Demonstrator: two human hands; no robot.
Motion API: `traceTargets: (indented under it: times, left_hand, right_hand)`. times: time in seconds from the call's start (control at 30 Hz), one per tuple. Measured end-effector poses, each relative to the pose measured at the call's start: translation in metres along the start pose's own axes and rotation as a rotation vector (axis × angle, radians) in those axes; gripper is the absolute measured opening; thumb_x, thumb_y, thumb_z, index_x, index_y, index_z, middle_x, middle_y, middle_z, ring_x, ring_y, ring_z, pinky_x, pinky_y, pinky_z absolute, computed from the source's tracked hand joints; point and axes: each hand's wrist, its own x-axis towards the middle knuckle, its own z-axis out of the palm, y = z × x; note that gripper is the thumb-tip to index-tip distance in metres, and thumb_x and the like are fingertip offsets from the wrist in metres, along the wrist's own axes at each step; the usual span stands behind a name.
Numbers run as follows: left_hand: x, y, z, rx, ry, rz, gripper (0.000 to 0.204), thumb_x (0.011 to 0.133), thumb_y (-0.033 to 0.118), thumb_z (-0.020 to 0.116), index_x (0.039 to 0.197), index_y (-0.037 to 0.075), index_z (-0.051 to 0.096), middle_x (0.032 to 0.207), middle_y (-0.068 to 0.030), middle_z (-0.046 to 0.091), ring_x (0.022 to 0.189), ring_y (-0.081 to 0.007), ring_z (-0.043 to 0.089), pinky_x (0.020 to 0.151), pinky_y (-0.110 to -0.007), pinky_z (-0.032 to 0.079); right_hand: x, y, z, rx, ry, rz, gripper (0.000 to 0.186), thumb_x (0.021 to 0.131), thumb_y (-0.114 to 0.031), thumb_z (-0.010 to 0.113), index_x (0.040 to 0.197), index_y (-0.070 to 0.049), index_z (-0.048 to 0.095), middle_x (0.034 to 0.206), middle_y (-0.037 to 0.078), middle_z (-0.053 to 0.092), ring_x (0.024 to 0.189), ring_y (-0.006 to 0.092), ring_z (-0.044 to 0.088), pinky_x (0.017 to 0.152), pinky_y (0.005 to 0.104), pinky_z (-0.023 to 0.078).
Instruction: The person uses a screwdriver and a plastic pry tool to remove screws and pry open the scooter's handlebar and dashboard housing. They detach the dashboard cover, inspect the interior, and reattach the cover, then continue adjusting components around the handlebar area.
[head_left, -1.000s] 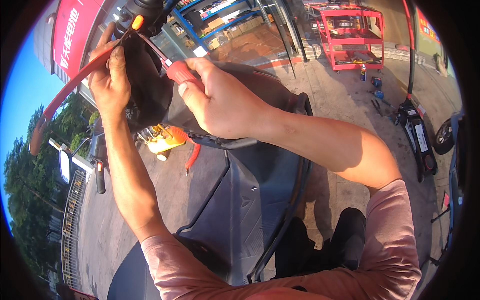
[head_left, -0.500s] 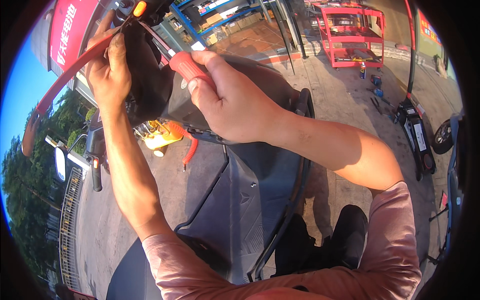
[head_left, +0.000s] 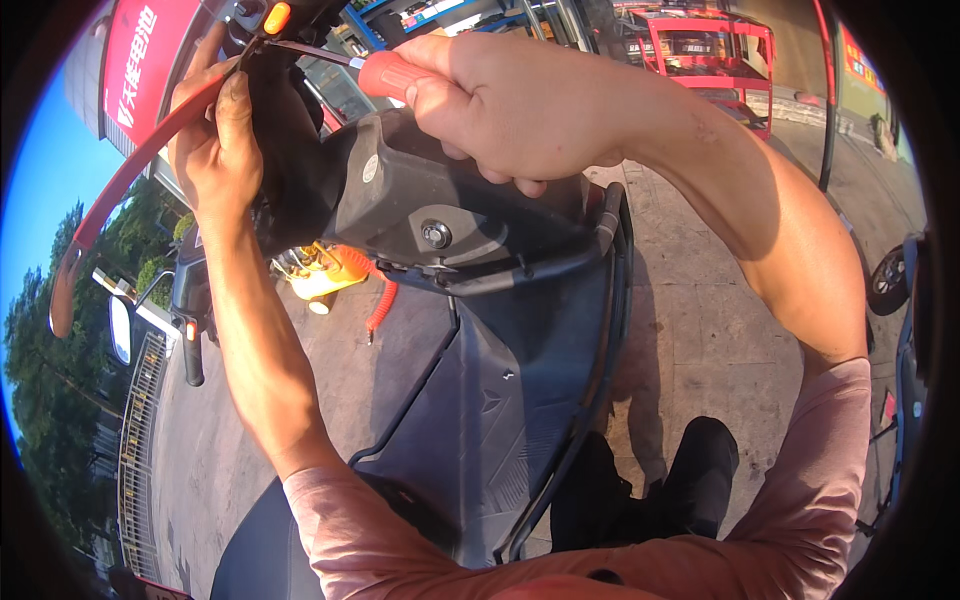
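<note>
Screwdriver (head_left: pixel 378 71) and right hand (head_left: pixel 515 110) have just swung up, so the thin metal rod lies flatter and the keyhole (head_left: pixel 436 234) on the dark scooter (head_left: pixel 475 390) now shows below. The tip is still near the little orange light (head_left: pixel 277 17), so it looks like the same spot is being worked from a new side. The right fingers curl around the handle. The left hand (head_left: pixel 215 160) pinches one end of a long red strip (head_left: pixel 140 165) near the tip. The screwdriver looks chunky and red, with a silvery rod.
</note>
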Motion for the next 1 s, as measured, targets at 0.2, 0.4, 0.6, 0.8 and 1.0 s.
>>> traceTargets:
  times: [0.2, 0.4, 0.6, 0.8, 1.0]
  left_hand:
    - [-0.002, -0.002, 0.005, 0.057, -0.017, 0.050, 0.020, 0.099, 0.011, 0.062, 0.114, -0.002, 0.059, 0.136, -0.0281, 0.057, 0.120, -0.0293, 0.061, 0.099, -0.036, 0.048]
    - [-0.005, -0.004, 0.014, 0.135, 0.035, 0.130, 0.015, 0.098, 0.007, 0.063, 0.110, -0.001, 0.059, 0.134, -0.0299, 0.057, 0.122, -0.0335, 0.060, 0.098, -0.036, 0.048]
    - [-0.006, -0.005, 0.014, 0.243, 0.072, 0.164, 0.015, 0.096, 0.008, 0.064, 0.109, 0.000, 0.063, 0.122, -0.0281, 0.065, 0.119, -0.0417, 0.063, 0.090, -0.041, 0.054]
    - [-0.005, 0.000, 0.018, 0.384, 0.066, 0.211, 0.013, 0.095, 0.008, 0.063, 0.106, -0.001, 0.063, 0.109, -0.0213, 0.069, 0.119, -0.0424, 0.062, 0.087, -0.041, 0.055]
    - [-0.007, 0.000, 0.022, 0.301, 0.098, 0.213, 0.010, 0.096, 0.005, 0.062, 0.104, -0.002, 0.062, 0.103, -0.0185, 0.069, 0.122, -0.0445, 0.060, 0.097, -0.044, 0.051]
  right_hand:
    - [-0.010, -0.027, -0.036, -0.011, -0.223, -0.053, 0.030, 0.103, -0.022, 0.038, 0.111, 0.001, 0.057, 0.073, 0.007, 0.058, 0.059, 0.0138, 0.057, 0.054, 0.0299, 0.049]
    - [0.004, 0.014, 0.039, 0.186, 0.076, -0.091, 0.029, 0.102, -0.019, 0.041, 0.122, 0.001, 0.047, 0.066, 0.003, 0.053, 0.046, 0.0126, 0.050, 0.046, 0.0315, 0.046]
    - [0.009, 0.019, 0.086, 0.523, 0.312, -0.232, 0.039, 0.104, -0.016, 0.045, 0.138, 0.003, 0.039, 0.075, 0.000, 0.053, 0.062, 0.0051, 0.050, 0.056, 0.0250, 0.044]
    - [-0.017, 0.030, 0.110, 0.584, 0.289, -0.203, 0.044, 0.104, -0.012, 0.045, 0.145, 0.000, 0.032, 0.086, 0.001, 0.052, 0.066, 0.0045, 0.048, 0.061, 0.0229, 0.045]
    - [-0.018, 0.050, 0.065, 0.212, 0.384, -0.360, 0.039, 0.100, -0.012, 0.053, 0.136, 0.000, 0.048, 0.088, 0.004, 0.058, 0.072, 0.0108, 0.055, 0.067, 0.0279, 0.047]
